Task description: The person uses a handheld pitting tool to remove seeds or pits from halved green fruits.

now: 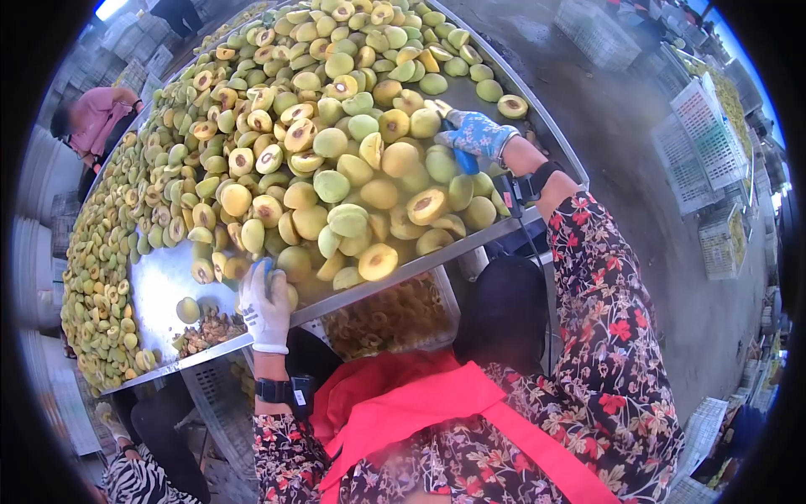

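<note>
Halved yellow-green fruits (332, 189) lie heaped on a metal table (395, 277) with a raised rim. My left hand (266, 309), in a white glove with blue at a fingertip, is at the near rim with its fingers bent against fruit at the edge of the heap; what they grip, if anything, is hidden. My right hand (477, 139), in a blue patterned glove, reaches over the right side of the heap. Its fingers are curled next to several fruits, and their tips partly hide whatever is between them. Both wrists carry dark straps with small devices.
Below the near rim sits a crate (386, 315) of fruit pieces. A small brown pile (208, 330) lies left of my left hand. One person in pink (102, 118) is at the table's far left, another in striped clothing (138, 479) at lower left. White crates (709, 139) stand at right.
</note>
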`<state>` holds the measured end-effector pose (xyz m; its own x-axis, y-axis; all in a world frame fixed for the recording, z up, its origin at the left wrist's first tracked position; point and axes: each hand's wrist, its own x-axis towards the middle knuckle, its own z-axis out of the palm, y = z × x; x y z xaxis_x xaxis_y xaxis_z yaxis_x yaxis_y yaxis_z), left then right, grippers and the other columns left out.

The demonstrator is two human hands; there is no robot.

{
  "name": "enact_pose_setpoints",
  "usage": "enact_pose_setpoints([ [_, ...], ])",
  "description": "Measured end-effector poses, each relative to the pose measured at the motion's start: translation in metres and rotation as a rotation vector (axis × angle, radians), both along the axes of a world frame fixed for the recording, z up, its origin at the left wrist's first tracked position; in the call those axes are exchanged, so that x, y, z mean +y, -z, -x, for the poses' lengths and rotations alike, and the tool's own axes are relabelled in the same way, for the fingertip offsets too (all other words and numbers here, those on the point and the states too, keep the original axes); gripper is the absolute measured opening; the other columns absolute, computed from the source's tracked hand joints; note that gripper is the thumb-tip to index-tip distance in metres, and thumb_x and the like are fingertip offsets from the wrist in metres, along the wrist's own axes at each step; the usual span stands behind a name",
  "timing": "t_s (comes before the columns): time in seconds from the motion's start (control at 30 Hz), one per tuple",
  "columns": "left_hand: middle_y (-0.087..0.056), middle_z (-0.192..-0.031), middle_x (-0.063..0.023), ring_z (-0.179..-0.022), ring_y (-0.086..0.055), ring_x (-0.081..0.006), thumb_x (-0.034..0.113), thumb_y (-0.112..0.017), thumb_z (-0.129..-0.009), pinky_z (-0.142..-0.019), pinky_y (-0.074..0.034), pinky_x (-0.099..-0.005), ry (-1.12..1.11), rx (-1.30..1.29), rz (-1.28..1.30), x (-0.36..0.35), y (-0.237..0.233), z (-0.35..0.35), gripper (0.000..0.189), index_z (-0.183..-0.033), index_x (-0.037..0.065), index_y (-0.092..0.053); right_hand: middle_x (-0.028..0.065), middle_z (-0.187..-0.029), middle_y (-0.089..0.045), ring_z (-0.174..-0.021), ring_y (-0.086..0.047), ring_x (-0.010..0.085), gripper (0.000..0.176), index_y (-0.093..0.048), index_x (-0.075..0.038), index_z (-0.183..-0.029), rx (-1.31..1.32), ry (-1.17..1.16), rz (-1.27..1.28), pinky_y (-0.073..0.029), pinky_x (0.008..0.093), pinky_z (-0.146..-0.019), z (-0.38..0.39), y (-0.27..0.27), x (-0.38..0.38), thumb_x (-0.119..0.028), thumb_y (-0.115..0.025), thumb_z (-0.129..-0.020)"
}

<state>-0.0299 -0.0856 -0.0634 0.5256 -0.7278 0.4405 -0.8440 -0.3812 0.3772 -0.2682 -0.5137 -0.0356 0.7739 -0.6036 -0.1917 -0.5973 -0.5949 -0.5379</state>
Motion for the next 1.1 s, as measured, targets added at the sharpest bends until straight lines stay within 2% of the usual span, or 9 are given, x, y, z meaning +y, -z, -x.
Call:
enact_pose_setpoints([
  [0.17,-0.063,-0.121,-0.023,-0.111,-0.059,-0.0404,0.022,-0.065,-0.091,-0.097,-0.046,-0.047,-0.049,0.017,-0.076,0.004,0.006,-0.002,0.036,-0.12,0.001,-0.064,0.0145,-0.11,-0.067,-0.089,-0.068,0.0251,0.053,-0.057,-0.003,-0.131,-0.359,0.031,-0.39,-0.054,0.0372,-0.081,0.055,-0.049,0.022,-0.033,-0.067,-0.088],
  [0.2,-0.063,-0.121,-0.023,-0.111,-0.058,-0.0405,0.022,-0.064,-0.092,-0.098,-0.045,-0.0471,-0.056,0.023,-0.081,0.002,0.005,-0.001,0.036,-0.121,0.001,-0.064,0.0159,-0.107,-0.069,-0.088,-0.069,0.0259,0.049,-0.058,-0.003,-0.128,-0.311,-0.067,0.065,-0.055,0.0386,-0.081,0.072,-0.032,-0.012,-0.029,-0.067,-0.088],
  [0.27,-0.063,-0.121,-0.0228,-0.112,-0.058,-0.0406,0.024,-0.062,-0.093,-0.098,-0.045,-0.0472,-0.054,-0.007,-0.085,0.002,0.007,-0.002,0.035,-0.12,0.001,-0.065,0.0207,-0.103,-0.07,-0.091,-0.07,0.0326,0.045,-0.058,-0.001,-0.125,0.084,0.255,-0.046,-0.055,0.0421,-0.082,0.098,-0.069,-0.001,-0.028,-0.064,-0.089],
  [0.43,-0.063,-0.121,-0.0223,-0.111,-0.059,-0.0408,0.023,-0.062,-0.093,-0.097,-0.046,-0.047,-0.049,-0.024,-0.074,0.002,0.005,0.001,0.033,-0.119,0.002,-0.066,0.026,-0.101,-0.068,-0.095,-0.067,0.0403,0.042,-0.054,0.001,-0.124,0.368,0.108,0.481,-0.054,0.0465,-0.082,0.123,0.036,-0.051,-0.026,-0.059,-0.092],
  [0.63,-0.065,-0.119,-0.0212,-0.109,-0.061,-0.0394,0.022,-0.063,-0.093,-0.095,-0.048,-0.0462,-0.036,-0.03,-0.051,0.002,0.001,0.002,0.029,-0.117,0.005,-0.067,0.0257,-0.118,-0.064,-0.111,-0.062,0.0355,0.05,-0.056,0.001,-0.125,0.068,-0.043,-0.026,-0.049,0.0409,-0.095,0.055,-0.018,0.017,-0.031,-0.063,-0.087],
  [0.73,-0.065,-0.118,-0.0205,-0.108,-0.062,-0.039,0.022,-0.063,-0.093,-0.094,-0.048,-0.0455,-0.044,-0.04,-0.051,0.002,0.004,0.001,0.028,-0.116,0.006,-0.067,0.0235,-0.113,-0.066,-0.104,-0.065,0.0355,0.048,-0.056,0.0,-0.125,-0.233,-0.096,0.093,-0.051,0.0407,-0.09,0.063,-0.01,0.004,-0.03,-0.063,-0.088],
  [0.77,-0.065,-0.117,-0.0202,-0.108,-0.062,-0.0389,0.021,-0.063,-0.093,-0.094,-0.048,-0.0453,-0.036,-0.032,-0.045,0.002,0.002,0.002,0.028,-0.116,0.006,-0.067,0.0221,-0.11,-0.068,-0.099,-0.067,0.0369,0.048,-0.055,0.001,-0.125,-0.093,0.08,-0.19,-0.052,0.042,-0.086,0.07,-0.029,0.002,-0.029,-0.063,-0.089],
  [0.93,-0.065,-0.118,-0.02,-0.108,-0.062,-0.0385,0.022,-0.064,-0.093,-0.095,-0.048,-0.0449,-0.033,-0.011,-0.027,0.002,0.001,0.001,0.029,-0.117,0.006,-0.067,0.0259,-0.102,-0.068,-0.097,-0.067,0.0386,0.046,-0.051,-0.001,-0.128,0.286,0.09,0.426,-0.053,0.0449,-0.082,0.136,0.028,-0.044,-0.028,-0.061,-0.092],
  [1.1,-0.065,-0.118,-0.0213,-0.109,-0.062,-0.0376,0.025,-0.064,-0.092,-0.096,-0.048,-0.0435,-0.117,0.07,-0.11,-0.001,-0.001,0.002,0.037,-0.12,0.002,-0.065,0.0271,-0.106,-0.067,-0.101,-0.065,0.0415,0.04,-0.057,-0.001,-0.117,0.132,-0.003,0.421,-0.052,0.0476,-0.087,0.106,0.002,-0.008,-0.03,-0.061,-0.09],
])
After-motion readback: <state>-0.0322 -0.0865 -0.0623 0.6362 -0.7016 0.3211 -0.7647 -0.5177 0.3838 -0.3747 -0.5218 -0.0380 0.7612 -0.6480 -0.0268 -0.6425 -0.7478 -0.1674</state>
